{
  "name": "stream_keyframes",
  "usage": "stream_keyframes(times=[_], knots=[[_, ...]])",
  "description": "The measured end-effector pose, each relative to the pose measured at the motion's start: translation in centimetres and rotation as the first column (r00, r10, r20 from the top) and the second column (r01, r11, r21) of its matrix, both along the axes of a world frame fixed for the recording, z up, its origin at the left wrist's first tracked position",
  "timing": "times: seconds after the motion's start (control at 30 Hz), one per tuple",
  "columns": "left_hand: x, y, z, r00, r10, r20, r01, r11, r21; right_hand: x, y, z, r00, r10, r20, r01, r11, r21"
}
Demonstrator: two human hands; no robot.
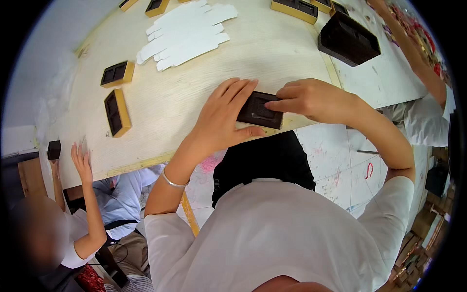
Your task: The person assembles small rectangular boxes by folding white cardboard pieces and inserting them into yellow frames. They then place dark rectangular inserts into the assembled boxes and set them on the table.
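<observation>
A dark brown tray [249, 117] with a rectangular recess lies near the table's front edge, in front of me. Around its left side my left hand [224, 114] is curved, the fingers at the far left corner and the thumb along the near edge. From the right, my right hand [311, 101] reaches over the tray with its index fingertip pressed into the recess. Its other fingers are curled, and whatever they might hold is hidden. Whether the tray sits inside a box cannot be made out under my hands.
Gold boxes with dark inserts [116, 113] [117, 74] stand at the left. Flat white card blanks [187, 34] lie further back. A stack of dark trays [348, 40] is at the far right, beside another gold box [295, 9]. Co-workers' arms [92, 209] [413, 53] show at both sides.
</observation>
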State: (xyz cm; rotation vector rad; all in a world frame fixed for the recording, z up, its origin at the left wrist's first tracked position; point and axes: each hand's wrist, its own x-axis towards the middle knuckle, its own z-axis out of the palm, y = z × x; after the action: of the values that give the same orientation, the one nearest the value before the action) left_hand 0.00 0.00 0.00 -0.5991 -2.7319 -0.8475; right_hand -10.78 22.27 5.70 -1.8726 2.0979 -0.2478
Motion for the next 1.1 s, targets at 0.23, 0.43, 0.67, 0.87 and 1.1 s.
stream_keyframes(times=[0.23, 0.43, 0.67, 0.87, 1.1], knots=[[-0.2, 0.1, 0.3, 0.996, -0.015, 0.085, 0.014, 1.000, 0.007, 1.1, 0.4, -2.5, 0.979, -0.022, -0.203, -0.063, 0.913, -0.404], [-0.7, -0.7, 0.5, 0.988, -0.088, 0.125, 0.084, 0.996, 0.036, 0.1, 0.5, -2.5, 0.996, 0.007, 0.089, 0.017, 0.962, -0.273], [0.1, 0.6, 0.3, 0.999, 0.041, -0.019, -0.044, 0.955, -0.293, 1.3, -0.7, -1.0, 0.994, 0.056, -0.090, -0.075, 0.971, -0.228], [1.1, 1.4, 0.5, 0.994, 0.106, 0.018, -0.094, 0.941, -0.325, 5.9, 0.1, -6.6, 0.944, -0.281, -0.175, 0.203, 0.909, -0.365], [2.2, -1.8, 2.2, 0.993, -0.015, 0.114, -0.045, 0.862, 0.505, 3.7, 0.6, -2.7, 0.974, -0.185, 0.131, 0.222, 0.899, -0.378]])
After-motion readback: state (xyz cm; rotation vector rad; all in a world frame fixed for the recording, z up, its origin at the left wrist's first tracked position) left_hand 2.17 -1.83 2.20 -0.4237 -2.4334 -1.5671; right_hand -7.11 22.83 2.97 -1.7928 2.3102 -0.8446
